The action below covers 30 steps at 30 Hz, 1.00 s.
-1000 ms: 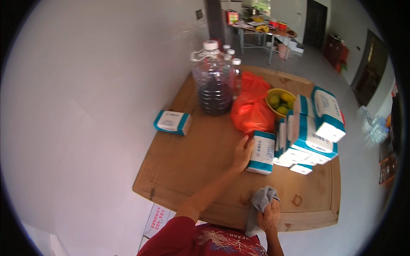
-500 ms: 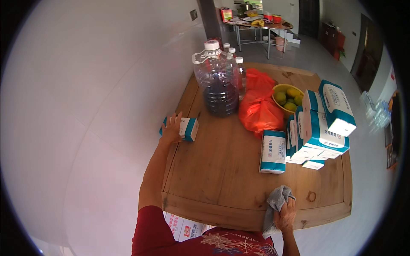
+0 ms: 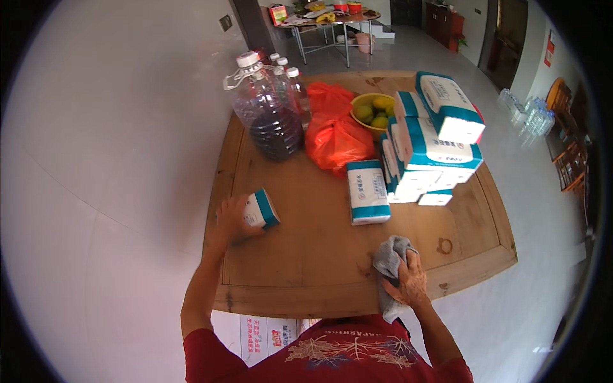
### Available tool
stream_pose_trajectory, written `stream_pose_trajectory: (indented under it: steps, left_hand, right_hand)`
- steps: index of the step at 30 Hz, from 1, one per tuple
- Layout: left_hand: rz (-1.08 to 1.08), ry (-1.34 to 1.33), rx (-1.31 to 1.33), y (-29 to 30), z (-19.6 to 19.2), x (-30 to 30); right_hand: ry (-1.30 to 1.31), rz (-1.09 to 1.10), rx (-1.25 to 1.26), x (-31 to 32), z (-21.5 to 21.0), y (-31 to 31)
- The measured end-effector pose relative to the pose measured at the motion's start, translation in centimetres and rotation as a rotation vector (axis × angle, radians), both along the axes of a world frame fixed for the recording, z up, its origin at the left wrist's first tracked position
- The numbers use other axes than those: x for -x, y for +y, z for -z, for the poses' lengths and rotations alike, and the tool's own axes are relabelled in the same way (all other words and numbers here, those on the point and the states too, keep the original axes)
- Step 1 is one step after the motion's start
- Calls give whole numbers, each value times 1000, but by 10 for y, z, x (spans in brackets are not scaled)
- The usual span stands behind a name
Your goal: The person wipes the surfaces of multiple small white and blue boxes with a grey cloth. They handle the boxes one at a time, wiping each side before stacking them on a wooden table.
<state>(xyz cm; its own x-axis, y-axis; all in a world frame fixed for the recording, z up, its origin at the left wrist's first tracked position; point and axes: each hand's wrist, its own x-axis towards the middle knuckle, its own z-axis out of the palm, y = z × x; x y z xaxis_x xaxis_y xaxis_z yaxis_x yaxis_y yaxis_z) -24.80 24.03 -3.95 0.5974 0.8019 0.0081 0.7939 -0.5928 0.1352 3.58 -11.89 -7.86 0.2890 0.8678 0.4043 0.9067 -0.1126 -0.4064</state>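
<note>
My left hand (image 3: pixel 234 219) is closed around the left end of a white and teal tissue pack (image 3: pixel 258 209) near the table's left edge; the fingers hide part of the pack. In my right hand (image 3: pixel 411 279) a crumpled grey cloth (image 3: pixel 391 256) is gripped, resting at the table's near edge and partly hanging over it. Another tissue pack (image 3: pixel 368 193) lies by itself in the middle right of the wooden table (image 3: pixel 306 246). Beside it, several more tissue packs (image 3: pixel 434 143) are stacked up, the top one tilted.
Toward the back left stand a large jug of dark liquid (image 3: pixel 274 127) and several clear bottles (image 3: pixel 295 86). A red plastic bag (image 3: pixel 338 137) sits beside a yellow bowl (image 3: pixel 357 101) of green and yellow fruit. A dark ring stain (image 3: pixel 444 246) marks the table's right side. Behind is another table (image 3: pixel 338 22).
My left hand has drawn the tissue pack inward from the left edge and nearer, turning it. The right hand still holds the cloth. The whole view has shifted to the right.
</note>
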Motion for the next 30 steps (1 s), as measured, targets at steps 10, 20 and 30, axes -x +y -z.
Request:
stream_pose_trajectory:
  steps: [10,20,30]
  left_hand:
    - [256,-240,-240,-255,17,-131]
    - [343,-469,-133,-322,19,-240]
    - [239,-926,581,-314,48,-193]
  right_hand:
    - [785,96,-357,-29,38,-18]
    - [309,132,-266,-106,-11,-55]
    - [-180,-35,-85,-89,-17,-42]
